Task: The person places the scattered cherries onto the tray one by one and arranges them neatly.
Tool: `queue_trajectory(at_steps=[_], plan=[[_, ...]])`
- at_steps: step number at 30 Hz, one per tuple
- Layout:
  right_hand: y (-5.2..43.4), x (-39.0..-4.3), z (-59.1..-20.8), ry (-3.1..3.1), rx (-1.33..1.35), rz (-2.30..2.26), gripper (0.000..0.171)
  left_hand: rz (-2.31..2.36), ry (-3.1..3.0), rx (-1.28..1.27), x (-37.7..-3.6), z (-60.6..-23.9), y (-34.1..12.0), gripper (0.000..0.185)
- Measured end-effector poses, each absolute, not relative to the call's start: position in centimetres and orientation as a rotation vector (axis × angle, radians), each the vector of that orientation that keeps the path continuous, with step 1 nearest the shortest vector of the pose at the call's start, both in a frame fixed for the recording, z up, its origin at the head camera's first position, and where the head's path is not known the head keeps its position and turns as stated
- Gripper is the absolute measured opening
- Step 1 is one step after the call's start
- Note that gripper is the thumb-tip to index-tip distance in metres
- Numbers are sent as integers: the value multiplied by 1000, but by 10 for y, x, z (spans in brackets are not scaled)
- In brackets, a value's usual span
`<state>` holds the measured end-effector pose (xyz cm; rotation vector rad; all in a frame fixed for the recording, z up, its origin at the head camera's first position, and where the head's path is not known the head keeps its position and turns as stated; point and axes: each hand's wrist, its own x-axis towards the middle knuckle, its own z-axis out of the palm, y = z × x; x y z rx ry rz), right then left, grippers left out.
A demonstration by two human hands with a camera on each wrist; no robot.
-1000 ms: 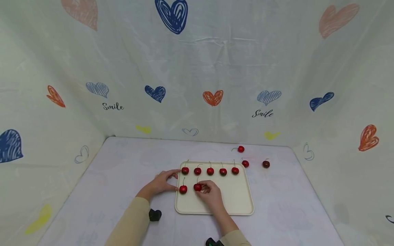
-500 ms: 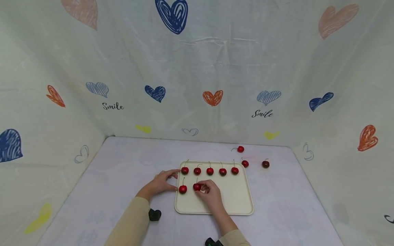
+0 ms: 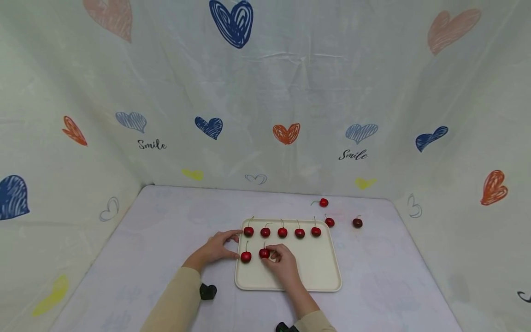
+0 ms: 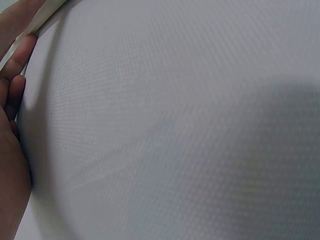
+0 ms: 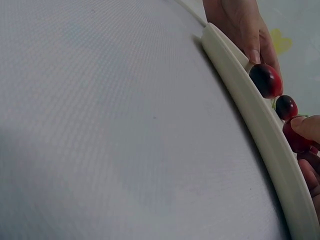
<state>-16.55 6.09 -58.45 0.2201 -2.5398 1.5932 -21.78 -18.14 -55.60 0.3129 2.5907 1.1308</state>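
Observation:
A cream rectangular tray (image 3: 298, 276) bears a back row of several stemmed red cherries, with another cherry (image 3: 246, 257) in front at the left. My right hand (image 3: 284, 267) reaches over the tray and pinches a second front-row cherry (image 3: 264, 253) between thumb and fingers, its stem upward. In the right wrist view the thumb presses against that cherry (image 5: 296, 137). My left hand (image 3: 217, 246) touches the tray's left rim, with thumb and index finger spread apart along it. Only the left hand's edge and fingers (image 4: 17, 55) show in the left wrist view.
Loose cherries lie past the tray: one at the back (image 3: 324, 202), one by the back right corner (image 3: 329, 222), and a darker one (image 3: 357, 222) farther right. A black heart-shaped object (image 3: 208, 291) is beside the left sleeve. A heart-printed curtain (image 3: 249, 83) surrounds the white table.
Both hands hold nearly the same position, the right still pinching the cherry. The whole head view has shifted very slightly.

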Motion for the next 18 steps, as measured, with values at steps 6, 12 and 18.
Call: queue_trajectory(at_steps=[6, 12, 18], plan=[[61, -164, -583, -2560, 225, 1591, 29, 1118, 2594, 310, -218, -560, -182, 74], [61, -164, -582, -2576, 224, 1589, 29, 1122, 2597, 316, -218, -560, -182, 74], [61, -164, -581, -2583, 214, 1586, 29, 1124, 2594, 309, -217, -560, -181, 74]])
